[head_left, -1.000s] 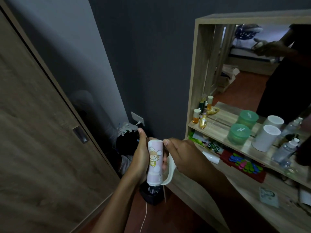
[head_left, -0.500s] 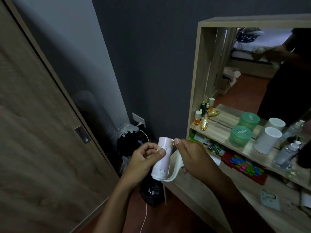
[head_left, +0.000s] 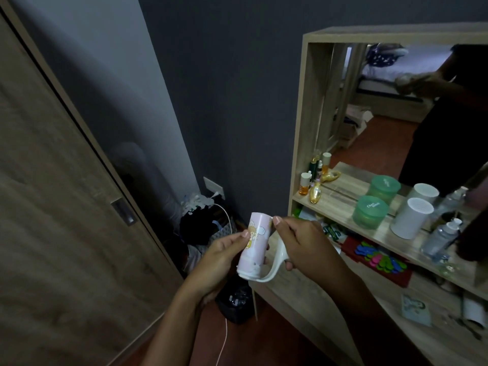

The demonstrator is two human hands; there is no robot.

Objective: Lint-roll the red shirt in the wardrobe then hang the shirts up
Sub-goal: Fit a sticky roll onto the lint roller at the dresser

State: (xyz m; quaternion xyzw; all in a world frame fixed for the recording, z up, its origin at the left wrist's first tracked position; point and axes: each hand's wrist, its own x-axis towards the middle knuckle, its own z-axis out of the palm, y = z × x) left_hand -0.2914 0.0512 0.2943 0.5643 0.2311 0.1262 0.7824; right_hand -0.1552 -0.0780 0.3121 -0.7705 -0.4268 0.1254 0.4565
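So, one lint roller (head_left: 254, 243), pink with a cartoon print and a white curved handle, is held mid-frame by both hands. The left hand (head_left: 220, 256) wraps the roll from the left; the right hand (head_left: 299, 243) pinches the roll's upper edge with thumb and finger, lower fingers around the handle. Wardrobe door (head_left: 66, 207) on the left is closed; no red shirt in view. On the shelf (head_left: 340, 204) under the mirror (head_left: 396, 114): one green jar (head_left: 369, 212), one white cup (head_left: 412, 220), one clear pump bottle (head_left: 441, 239), several small bottles at its left end.
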